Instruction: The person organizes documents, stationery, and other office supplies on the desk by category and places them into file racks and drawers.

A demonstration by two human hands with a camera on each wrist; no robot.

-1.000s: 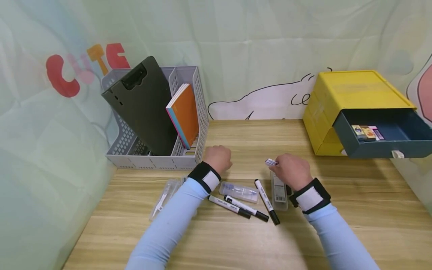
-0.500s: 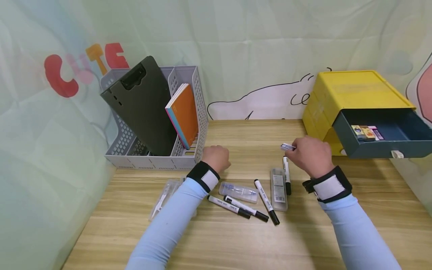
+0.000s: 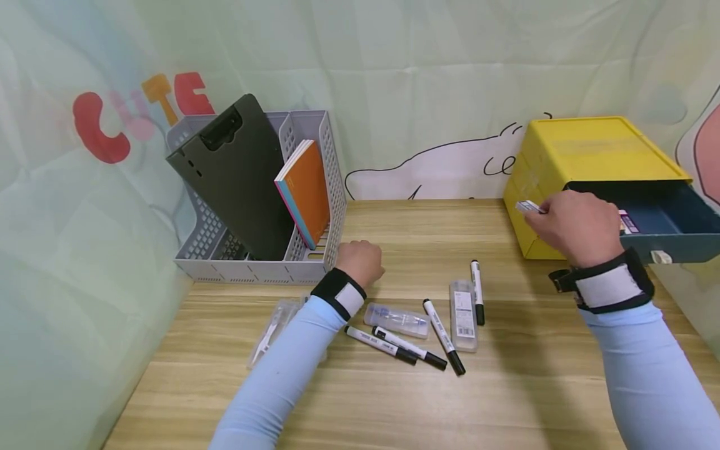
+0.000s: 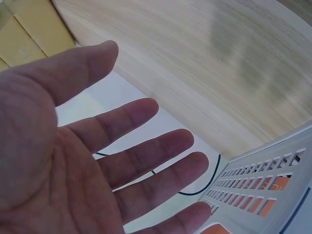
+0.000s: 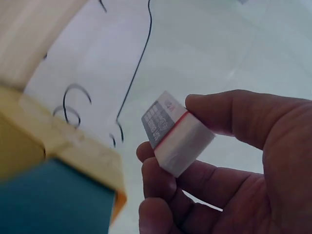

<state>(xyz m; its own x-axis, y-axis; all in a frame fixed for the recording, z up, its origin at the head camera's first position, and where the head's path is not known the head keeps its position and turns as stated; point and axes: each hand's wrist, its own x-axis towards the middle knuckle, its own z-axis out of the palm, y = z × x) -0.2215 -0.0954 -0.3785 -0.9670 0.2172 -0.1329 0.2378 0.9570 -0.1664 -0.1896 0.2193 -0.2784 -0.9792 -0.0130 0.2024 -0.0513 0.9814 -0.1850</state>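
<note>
My right hand (image 3: 582, 228) pinches a small white eraser (image 5: 178, 134) with a grey and red printed wrapper, between thumb and fingers. It hovers in front of the dark blue drawer (image 3: 683, 247), pulled out of the yellow drawer box (image 3: 613, 150). Behind the hand, a small purple-and-white pack (image 3: 628, 222) shows inside the drawer; the other packs there are hidden. My left hand (image 3: 360, 264) holds nothing and is beside the right front corner of the grey file rack (image 3: 259, 270). In the left wrist view its fingers (image 4: 151, 156) are loosely extended.
Several black-and-white markers (image 3: 441, 334) lie on the wooden table, with a clear case (image 3: 397, 320) and a labelled case (image 3: 464, 315) among them. Another clear case (image 3: 272, 331) lies partly behind the left forearm. A black clipboard (image 3: 239, 181) and orange notebook (image 3: 306, 194) stand in the rack.
My right hand has moved right and away from me, from above the labelled case to the drawer, carrying the eraser. The marker beside that case is uncovered. My left hand stays nearly still.
</note>
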